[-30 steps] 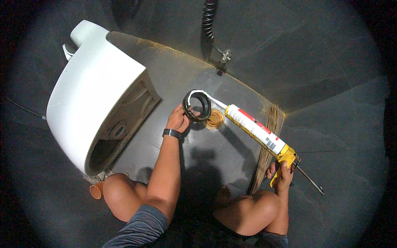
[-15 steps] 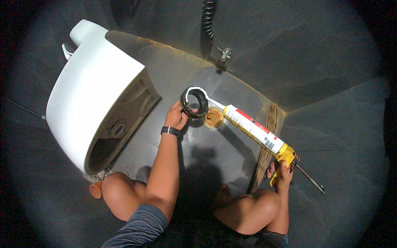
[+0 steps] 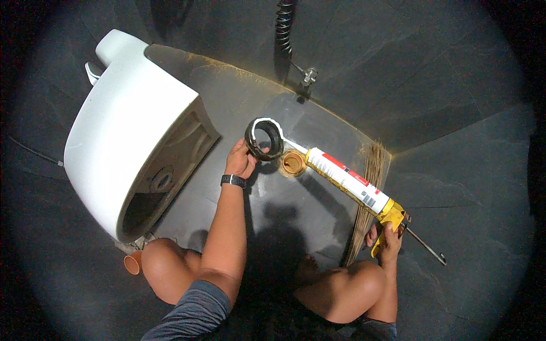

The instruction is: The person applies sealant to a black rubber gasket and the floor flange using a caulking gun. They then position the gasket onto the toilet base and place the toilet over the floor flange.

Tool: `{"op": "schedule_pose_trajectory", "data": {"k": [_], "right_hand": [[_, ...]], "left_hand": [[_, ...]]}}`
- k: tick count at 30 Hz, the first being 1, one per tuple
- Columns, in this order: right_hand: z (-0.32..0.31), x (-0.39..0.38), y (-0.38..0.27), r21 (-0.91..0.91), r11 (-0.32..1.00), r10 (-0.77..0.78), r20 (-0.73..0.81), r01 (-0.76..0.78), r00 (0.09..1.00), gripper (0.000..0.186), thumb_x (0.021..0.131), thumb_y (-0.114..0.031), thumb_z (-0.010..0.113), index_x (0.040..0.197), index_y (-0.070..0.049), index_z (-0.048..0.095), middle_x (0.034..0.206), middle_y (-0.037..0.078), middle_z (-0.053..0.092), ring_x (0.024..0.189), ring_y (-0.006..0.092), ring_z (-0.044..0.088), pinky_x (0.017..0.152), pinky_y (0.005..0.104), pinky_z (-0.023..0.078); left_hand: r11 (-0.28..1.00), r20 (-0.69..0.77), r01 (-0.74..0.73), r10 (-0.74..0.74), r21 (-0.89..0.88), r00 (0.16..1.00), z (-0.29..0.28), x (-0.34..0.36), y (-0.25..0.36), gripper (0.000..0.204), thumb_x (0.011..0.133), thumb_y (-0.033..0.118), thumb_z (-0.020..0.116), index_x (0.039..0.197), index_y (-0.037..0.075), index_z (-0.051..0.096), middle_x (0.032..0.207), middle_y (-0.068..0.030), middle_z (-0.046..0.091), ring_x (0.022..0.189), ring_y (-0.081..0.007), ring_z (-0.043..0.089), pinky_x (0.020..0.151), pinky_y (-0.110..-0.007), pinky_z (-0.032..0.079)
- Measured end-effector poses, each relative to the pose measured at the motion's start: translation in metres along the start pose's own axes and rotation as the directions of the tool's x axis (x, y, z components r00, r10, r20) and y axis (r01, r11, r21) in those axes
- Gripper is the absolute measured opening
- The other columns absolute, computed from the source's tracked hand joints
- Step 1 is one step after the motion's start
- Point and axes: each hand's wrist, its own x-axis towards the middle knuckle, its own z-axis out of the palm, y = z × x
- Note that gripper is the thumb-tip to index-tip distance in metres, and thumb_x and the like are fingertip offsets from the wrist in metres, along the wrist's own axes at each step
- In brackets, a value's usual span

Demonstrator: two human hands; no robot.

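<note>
My left hand (image 3: 241, 161) is closed on the lower left side of a black rubber ring (image 3: 250, 145), holding it tilted up above the floor. A white bead of sealant (image 3: 263, 120) runs along the top and right of its rim. On the right, my right hand (image 3: 390, 241) grips the yellow handle of a caulking gun (image 3: 392, 213), loaded with a white and red sealant cartridge (image 3: 344, 175). The pale nozzle tip touches the ring's right edge, at the end of the bead. Just below the ring, an orange drain pipe (image 3: 293, 163) opens in the floor.
A white toilet (image 3: 114, 131) lies tipped at the left, its hollow underside facing me. Thin brown sticks of a broom (image 3: 364, 216) lie behind the gun. A coiled black hose (image 3: 284, 25) and metal valve (image 3: 309, 75) are by the far wall. An orange pipe piece (image 3: 132, 263) sits near my left knee.
The white bead reaches slightly farther down the ring's right side, with the nozzle tip a little lower. The ring has shifted slightly left. Both hands keep their hold.
</note>
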Motion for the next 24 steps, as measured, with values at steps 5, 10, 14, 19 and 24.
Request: {"op": "schedule_pose_trajectory", "data": {"k": [5,10,14,19,24], "right_hand": [[0.001,0.0,0.0,-0.023,1.0,-0.011,-0.015,0.01,1.0,0.038,0.095,-0.037,0.05,0.11,-0.002,0.048,0.065,0.008,0.05,0.051,0.0193,0.049,0.049,0.0312,0.041],[0.0,0.0,0.0,-0.037,0.999,-0.022,-0.019,0.022,1.0,0.037,0.095,-0.036,0.049,0.109,-0.002,0.048,0.065,0.009,0.05,0.051,0.0192,0.049,0.049,0.0307,0.041],[-0.001,-0.001,0.0,-0.058,0.998,-0.014,-0.019,0.012,1.0,0.037,0.095,-0.036,0.049,0.109,-0.002,0.048,0.065,0.009,0.051,0.05,0.0192,0.049,0.049,0.0308,0.041],[-0.002,-0.001,0.002,-0.015,1.0,0.006,-0.016,-0.006,1.0,0.039,0.094,-0.037,0.049,0.111,-0.002,0.048,0.066,0.009,0.051,0.05,0.019,0.049,0.049,0.0311,0.041],[-0.003,-0.001,0.001,-0.023,1.0,0.008,-0.003,-0.008,1.0,0.041,0.094,-0.038,0.05,0.113,-0.002,0.048,0.065,0.009,0.051,0.05,0.0183,0.048,0.048,0.031,0.041]], "left_hand": [[0.997,-0.072,-0.021,0.026,0.08,0.997,0.004,0.002,-0.001,0.013,0.094,0.002,0.041,0.097,0.003,0.054,0.082,-0.0058,0.054,0.073,-0.0172,0.058,0.088,-0.049,0.053],[0.999,-0.035,-0.042,0.043,0.023,0.998,0.002,0.008,-0.001,0.017,0.095,0.003,0.043,0.107,-0.001,0.054,0.089,-0.0072,0.06,0.08,-0.0201,0.064,0.081,-0.041,0.058],[0.999,-0.014,-0.04,0.04,0.017,0.999,-0.001,0.012,0.001,0.017,0.096,0.004,0.042,0.106,-0.002,0.055,0.088,-0.0068,0.06,0.078,-0.0186,0.063,0.082,-0.042,0.057],[0.996,-0.036,-0.059,0.061,0.07,0.997,0.001,0.014,0.003,0.013,0.095,0.004,0.042,0.1,0.002,0.054,0.083,-0.0061,0.055,0.075,-0.0178,0.058,0.087,-0.047,0.054],[0.99,-0.071,-0.071,0.08,0.125,0.994,0.006,0.014,0.006,0.013,0.095,0.004,0.041,0.098,0.005,0.053,0.081,-0.0067,0.054,0.075,-0.0175,0.058,0.089,-0.048,0.053]]}}
